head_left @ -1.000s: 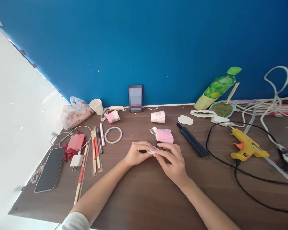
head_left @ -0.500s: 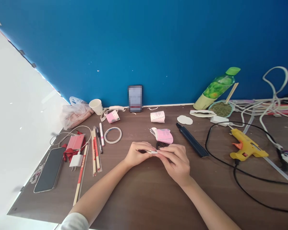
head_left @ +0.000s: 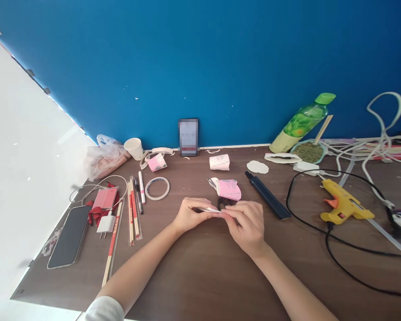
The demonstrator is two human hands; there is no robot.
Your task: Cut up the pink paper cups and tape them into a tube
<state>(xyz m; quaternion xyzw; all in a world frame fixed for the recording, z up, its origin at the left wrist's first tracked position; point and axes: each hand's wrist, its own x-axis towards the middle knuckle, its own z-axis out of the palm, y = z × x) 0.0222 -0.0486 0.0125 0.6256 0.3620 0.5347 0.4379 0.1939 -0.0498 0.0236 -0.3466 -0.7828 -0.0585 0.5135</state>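
Note:
Between both hands is a small flat white piece point(head_left: 211, 210), paper by its look, seen nearly edge-on. My left hand point(head_left: 191, 216) pinches its left end between thumb and fingers. At the other end, my right hand point(head_left: 247, 223) grips it with fingertips and thumb; part of the piece is hidden by the fingers. Just beyond the hands lie scissors with black handles point(head_left: 222, 203), partly covered by a pink patterned paper piece point(head_left: 228, 189). Farther back are a pale patterned paper roll point(head_left: 219, 162) and a white scalloped disc point(head_left: 257, 167).
Right of my hands lie a dark blue stick-shaped case point(head_left: 268, 196) and a yellow glue gun point(head_left: 345, 203) with a looping black cord. A green bottle point(head_left: 300, 122) leans on the wall. To the left are a tape roll point(head_left: 157, 188), wrapped chopsticks point(head_left: 133, 209), pens and a phone point(head_left: 69, 237).
The white piece has tilted slightly and shows thinner between the fingers. My right fingers have shifted a little on it; everything else stays where it was.

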